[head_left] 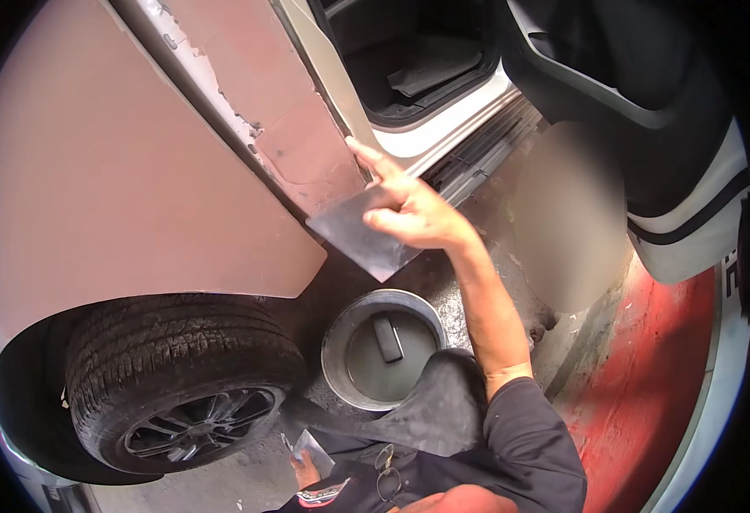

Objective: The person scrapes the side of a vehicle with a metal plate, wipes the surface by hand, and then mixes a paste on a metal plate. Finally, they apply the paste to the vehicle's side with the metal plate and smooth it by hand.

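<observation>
My right hand holds a dark grey flat sheet between the thumb and curled fingers. Its index finger is stretched out, with the tip at the edge of a pinkish, patchy car panel. At the bottom, near the front of my dark shirt, my left hand is partly visible and holds a small light grey sheet. Below the right hand stands a round grey bucket of cloudy water with a dark rectangular block in it.
A large pinkish fender and a tire fill the left. Beyond the panel is an open doorway with a white sill. An open car door stands at the right, above a red floor strip. Glasses hang from my shirt.
</observation>
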Demonstrator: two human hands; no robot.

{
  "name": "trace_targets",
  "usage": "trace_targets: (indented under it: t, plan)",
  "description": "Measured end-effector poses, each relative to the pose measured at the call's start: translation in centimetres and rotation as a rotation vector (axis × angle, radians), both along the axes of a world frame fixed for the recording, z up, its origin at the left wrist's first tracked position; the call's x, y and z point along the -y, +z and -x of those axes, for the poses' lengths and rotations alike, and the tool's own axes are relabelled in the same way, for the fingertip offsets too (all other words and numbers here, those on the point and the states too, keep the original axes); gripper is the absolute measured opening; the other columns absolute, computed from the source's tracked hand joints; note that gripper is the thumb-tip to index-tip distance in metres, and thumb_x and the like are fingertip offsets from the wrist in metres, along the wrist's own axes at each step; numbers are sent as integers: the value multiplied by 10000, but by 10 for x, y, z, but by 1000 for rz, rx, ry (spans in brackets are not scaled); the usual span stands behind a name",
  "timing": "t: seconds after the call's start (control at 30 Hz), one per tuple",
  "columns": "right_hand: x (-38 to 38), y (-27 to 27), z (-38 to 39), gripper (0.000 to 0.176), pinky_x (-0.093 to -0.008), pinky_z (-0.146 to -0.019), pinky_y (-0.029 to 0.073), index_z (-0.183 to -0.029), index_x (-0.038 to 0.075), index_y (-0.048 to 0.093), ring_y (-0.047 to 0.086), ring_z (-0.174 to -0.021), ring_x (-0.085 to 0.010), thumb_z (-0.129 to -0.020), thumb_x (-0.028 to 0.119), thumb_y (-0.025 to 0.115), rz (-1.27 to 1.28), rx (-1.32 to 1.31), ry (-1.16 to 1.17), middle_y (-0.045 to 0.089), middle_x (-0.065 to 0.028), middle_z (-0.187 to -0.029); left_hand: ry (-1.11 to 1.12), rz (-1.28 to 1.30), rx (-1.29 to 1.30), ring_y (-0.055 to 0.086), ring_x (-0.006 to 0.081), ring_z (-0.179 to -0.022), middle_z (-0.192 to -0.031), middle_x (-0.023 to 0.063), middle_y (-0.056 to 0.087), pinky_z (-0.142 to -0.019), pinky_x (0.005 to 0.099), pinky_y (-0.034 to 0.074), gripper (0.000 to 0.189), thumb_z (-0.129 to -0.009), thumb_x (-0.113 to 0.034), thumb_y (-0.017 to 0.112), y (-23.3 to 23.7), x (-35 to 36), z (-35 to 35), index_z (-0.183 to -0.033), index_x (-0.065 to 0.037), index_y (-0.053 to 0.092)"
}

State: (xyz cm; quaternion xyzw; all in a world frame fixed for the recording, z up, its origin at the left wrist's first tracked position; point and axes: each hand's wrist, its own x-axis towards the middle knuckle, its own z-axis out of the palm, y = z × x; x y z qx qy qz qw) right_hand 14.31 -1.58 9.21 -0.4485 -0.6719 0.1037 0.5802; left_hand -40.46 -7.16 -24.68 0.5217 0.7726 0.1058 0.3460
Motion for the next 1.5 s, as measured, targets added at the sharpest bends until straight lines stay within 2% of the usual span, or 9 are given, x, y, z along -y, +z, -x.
trace_targets:
  t: [0.1,0.2,0.47,0.57,0.77,1.03,1.13,1.27,1.5]
  plan:
    - [3,-69,-1,790,-434,-1101,358,-1537,35,272,327,-1430,-275,-829,110,616,188,-132,-33,267,-171,-1597,16,10,-7,401,452,-1355,-1468,338,376,-1119,455,317,905,-940,-648,439,-3,1,1,-1483,61,297]
    - [32,-116,-1,658,-382,-953,495,-1346,-130,465,579,-1217,-343,-788,184,619,410,-12,-312,422,-295,-1466,0,18,-29,402,451,-1355,-1465,338,380,-1119,453,317,901,-941,-645,441,-3,2,1,-1477,67,305]
    - [50,-167,76,310,-280,-759,511,-1165,-29,630,627,-865,-109,-935,178,612,455,-900,-37,699,-53,-992,-56,35,-112,405,447,-1354,-1458,340,389,-1118,449,316,893,-943,-637,446,9,0,1,-1462,81,329]
    - [44,-179,104,342,-377,-867,499,-1158,-46,618,645,-958,-205,-937,216,603,387,-578,-67,702,-152,-1008,-68,-2,-133,442,453,-1322,-1395,355,455,-1097,451,339,876,-933,-621,486,43,4,-17,-1398,118,413]
    - [59,-160,98,212,-281,-587,465,-1015,-12,594,555,-667,-57,-960,193,611,435,-459,-121,573,-14,-694,-59,28,-387,600,509,-1061,-1070,394,619,-915,519,443,850,-848,-642,606,49,-1,4,-1119,164,613]
    - [68,-170,71,276,-445,-671,497,-1039,-23,621,671,-752,-377,-892,209,604,395,-579,-100,641,-245,-795,57,-28,-368,629,487,-994,-1002,383,640,-877,524,449,860,-791,-670,647,64,6,3,-1023,158,654]
    - [65,-178,73,188,-365,-591,470,-951,-18,608,613,-591,-231,-911,166,606,389,-460,-198,610,-179,-685,155,-86,-439,619,480,-1053,-1058,370,638,-914,513,448,848,-799,-662,639,49,2,3,-1096,132,646]
    - [71,-168,67,282,-503,-662,496,-976,-57,609,643,-760,-461,-896,213,591,440,-415,-227,631,-286,-784,140,-92,-397,611,478,-1071,-1074,363,637,-926,510,445,827,-811,-654,629,43,1,-13,-1118,114,640]
    - [73,-172,63,322,-508,-687,505,-1012,-87,615,643,-797,-459,-899,214,609,374,-344,-261,649,-289,-840,110,-144,-350,596,474,-1103,-1102,349,633,-946,505,442,791,-832,-640,613,32,-1,-26,-1156,82,632]
